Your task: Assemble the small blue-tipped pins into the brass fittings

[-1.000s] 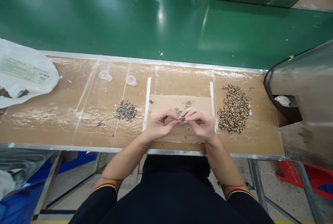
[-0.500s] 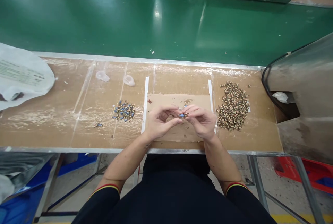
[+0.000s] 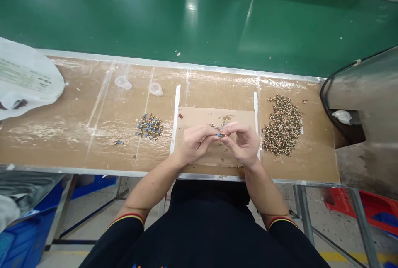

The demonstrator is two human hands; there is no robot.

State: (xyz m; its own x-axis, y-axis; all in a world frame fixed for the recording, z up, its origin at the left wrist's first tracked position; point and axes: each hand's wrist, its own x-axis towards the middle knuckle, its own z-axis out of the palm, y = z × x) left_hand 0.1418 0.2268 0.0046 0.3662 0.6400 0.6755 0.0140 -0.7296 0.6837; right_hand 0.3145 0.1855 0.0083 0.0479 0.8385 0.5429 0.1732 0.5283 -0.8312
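Over the cardboard sheet [image 3: 211, 158], my left hand [image 3: 197, 143] and my right hand [image 3: 243, 141] meet fingertip to fingertip. Between them is a small blue and brass-coloured part [image 3: 220, 135], pinched by the thumb and fingers of both hands. Its finer shape is too small to make out. A few tiny pieces [image 3: 226, 118] lie on the sheet just beyond my fingers. To the left sits a pile of blue and brass parts [image 3: 149, 127]; a larger pile of brass-coloured parts [image 3: 282, 127] is on the right.
Two clear plastic cups [image 3: 123, 82] [image 3: 156, 89] lie at the back left. A white bag [image 3: 27, 79] covers the far left. At the right stands a metal housing [image 3: 370, 114] with a black cable. Beyond the table runs a green surface [image 3: 139, 19].
My left fingers have closed in on the small part, which both hands now pinch. The camera view has shifted slightly.
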